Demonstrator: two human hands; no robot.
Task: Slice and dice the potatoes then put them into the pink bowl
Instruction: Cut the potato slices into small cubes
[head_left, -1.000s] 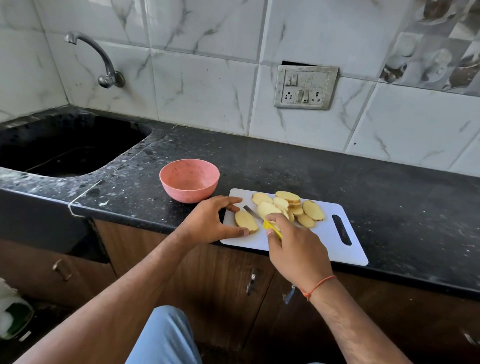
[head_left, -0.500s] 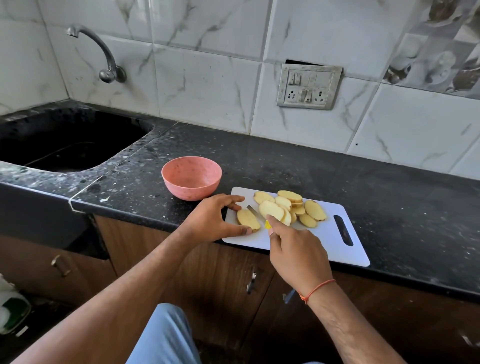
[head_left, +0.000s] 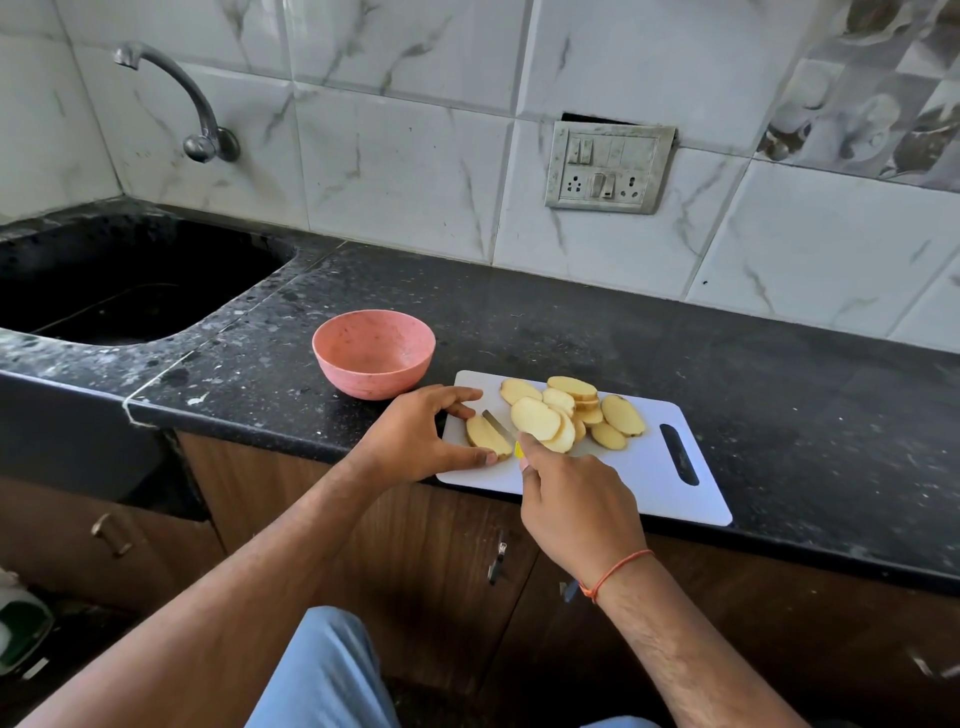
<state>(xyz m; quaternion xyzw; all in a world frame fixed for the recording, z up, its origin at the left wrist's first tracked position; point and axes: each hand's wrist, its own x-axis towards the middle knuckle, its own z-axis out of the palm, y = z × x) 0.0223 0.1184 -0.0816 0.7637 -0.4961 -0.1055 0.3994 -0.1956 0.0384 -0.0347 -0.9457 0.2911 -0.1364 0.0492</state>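
On the black counter (head_left: 571, 322), potato slices (head_left: 566, 410) lie cut but undiced, pink bowl (head_left: 374, 353) empty; left hand (head_left: 415, 441) pinches one slice (head_left: 485, 436), right hand (head_left: 576, 504) grips the knife (head_left: 498, 426).

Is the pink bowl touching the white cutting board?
Apart. The head view shows a strip of dark counter between the pink bowl and the white cutting board.

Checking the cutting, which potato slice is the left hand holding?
The lone slice at the board's left end, between left-hand fingers, apart from the pile.
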